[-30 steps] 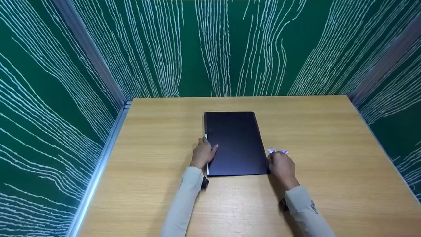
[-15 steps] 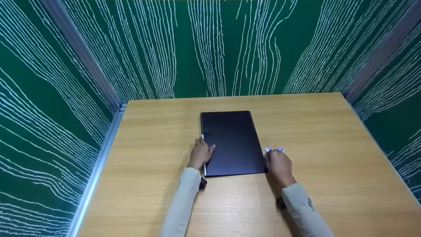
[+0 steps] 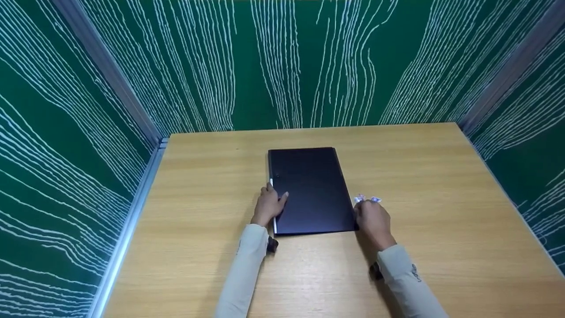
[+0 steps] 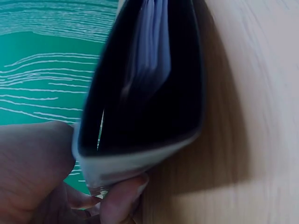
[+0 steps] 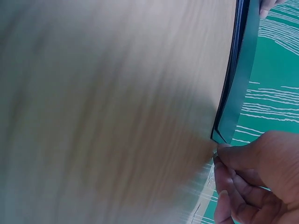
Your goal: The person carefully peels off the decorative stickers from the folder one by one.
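A black binder [image 3: 311, 194] lies closed on the table, long side running away from me. Its pale spine faces left, and white sheets [image 4: 152, 51] show between the covers in the left wrist view. My left hand [image 3: 268, 204] grips the spine, thumb over the top cover and fingers at the outer side. At the near right corner, my right hand [image 3: 374, 221] is curled, thumb and forefinger pinching at the cover's edge; the fingertips are partly hidden in the head view. Just beyond its knuckles are small shiny purple-white pieces [image 3: 375, 199].
The wooden table [image 3: 419, 168] reaches back to a green wall [image 3: 251, 101] with white wavy lines. Similar green panels stand at left and right, with metal posts [image 3: 110, 66] in the corners and a metal rail [image 3: 128, 212] along the left edge.
The head view has shifted slightly, so everything appears a little further left. Both hands keep their places on the binder.
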Available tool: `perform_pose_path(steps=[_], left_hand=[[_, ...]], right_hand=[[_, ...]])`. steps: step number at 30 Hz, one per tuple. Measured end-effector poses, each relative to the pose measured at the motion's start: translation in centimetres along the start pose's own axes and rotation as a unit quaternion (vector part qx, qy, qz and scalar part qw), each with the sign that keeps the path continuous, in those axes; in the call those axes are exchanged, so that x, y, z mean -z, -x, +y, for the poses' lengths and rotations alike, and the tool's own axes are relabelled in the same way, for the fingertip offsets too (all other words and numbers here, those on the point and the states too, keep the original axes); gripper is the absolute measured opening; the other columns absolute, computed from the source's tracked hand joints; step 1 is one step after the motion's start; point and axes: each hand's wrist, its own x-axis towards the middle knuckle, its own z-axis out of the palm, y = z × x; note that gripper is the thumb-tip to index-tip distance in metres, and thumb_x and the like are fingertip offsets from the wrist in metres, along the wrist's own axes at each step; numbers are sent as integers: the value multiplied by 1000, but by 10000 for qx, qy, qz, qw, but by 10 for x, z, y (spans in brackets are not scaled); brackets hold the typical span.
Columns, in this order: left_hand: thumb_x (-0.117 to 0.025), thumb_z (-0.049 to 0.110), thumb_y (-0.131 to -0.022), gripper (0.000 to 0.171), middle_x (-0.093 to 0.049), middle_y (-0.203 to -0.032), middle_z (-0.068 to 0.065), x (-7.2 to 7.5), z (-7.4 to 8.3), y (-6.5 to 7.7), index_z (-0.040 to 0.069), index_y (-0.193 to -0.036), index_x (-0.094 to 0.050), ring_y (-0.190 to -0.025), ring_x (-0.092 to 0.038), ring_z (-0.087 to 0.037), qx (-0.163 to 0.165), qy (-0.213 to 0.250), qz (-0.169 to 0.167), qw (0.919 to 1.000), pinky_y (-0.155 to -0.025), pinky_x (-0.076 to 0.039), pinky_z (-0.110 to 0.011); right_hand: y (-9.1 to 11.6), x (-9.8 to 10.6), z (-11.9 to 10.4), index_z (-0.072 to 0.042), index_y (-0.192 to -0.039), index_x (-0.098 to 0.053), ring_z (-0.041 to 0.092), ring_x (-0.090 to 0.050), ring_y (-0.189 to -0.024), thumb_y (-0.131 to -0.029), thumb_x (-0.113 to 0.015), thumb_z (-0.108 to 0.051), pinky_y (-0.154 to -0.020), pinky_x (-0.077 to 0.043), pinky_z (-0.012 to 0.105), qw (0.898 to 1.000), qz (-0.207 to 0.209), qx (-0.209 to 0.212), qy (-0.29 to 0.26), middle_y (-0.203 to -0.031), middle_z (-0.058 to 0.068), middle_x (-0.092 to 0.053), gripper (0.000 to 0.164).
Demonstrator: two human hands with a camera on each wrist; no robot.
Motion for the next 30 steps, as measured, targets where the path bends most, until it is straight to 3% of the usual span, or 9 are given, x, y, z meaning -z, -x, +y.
perform_pose_path(steps=[3,5,8,10,12,16,24,30], left_hand=[[-48,43,-103,79,-46,-138,-35,1,1,0,-14,-152,-20,-110,-62,-41,0,8,-35,10000,-96,-51,-48],[-48,43,-103,80,-56,-129,-33,1,1,0,-13,-153,-18,-97,-67,-37,-3,85,-60,9999,-86,-54,-45],[-46,44,-104,82,-70,-95,-22,2,0,-1,-12,-154,-13,-64,-65,-25,-5,216,-163,9996,-61,-50,-36],[-46,44,-104,83,-65,-68,-11,3,-1,-2,-11,-155,-9,-47,-53,-18,12,383,-247,9990,-49,-40,-31],[-46,44,-104,84,-55,-57,-2,4,-2,-3,-10,-155,-7,-42,-43,-13,14,478,-338,9983,-45,-33,-28],[-47,45,-103,86,-48,-56,3,5,-4,-3,-8,-156,-4,-42,-41,-12,-3,696,-476,9964,-46,-34,-28],[-48,45,-103,88,-54,-62,-1,7,-7,-3,-6,-157,-2,-49,-46,-14,-32,853,-613,9945,-53,-38,-29],[-49,45,-102,87,-65,-72,-11,4,-9,-5,-6,-157,-5,-53,-51,-15,-75,840,-494,9952,-56,-40,-29]], right_hand=[[1,-1,0,-5,-73,-71,26,-62,-62,-86,-65,-4,-54,-49,47,10000,65,-3,26,-73,13,-69,15],[1,-1,0,-7,-66,-66,23,-56,-57,-84,-64,-2,-50,-45,45,9998,149,40,83,-66,9,-64,19],[1,-1,-1,-10,-59,-58,20,-48,-54,-81,-62,1,-48,-41,42,9997,184,86,162,-61,6,-57,25],[1,-1,-1,-10,-60,-60,20,-48,-54,-82,-63,1,-49,-41,42,9997,170,93,167,-61,5,-57,24],[0,0,-1,-9,-63,-63,21,-50,-56,-83,-63,0,-50,-44,43,9998,112,52,146,-63,6,-60,22],[0,2,0,-6,-71,-71,26,-60,-59,-85,-65,-4,-54,-48,48,9999,70,22,124,-69,12,-67,15],[1,1,0,-4,-79,-75,32,-66,-66,-87,-67,-7,-57,-50,51,9999,29,13,141,-76,16,-71,12],[2,1,1,-4,-78,-74,32,-65,-65,-87,-65,-6,-58,-49,52,10000,8,36,62,-76,15,-71,12]])
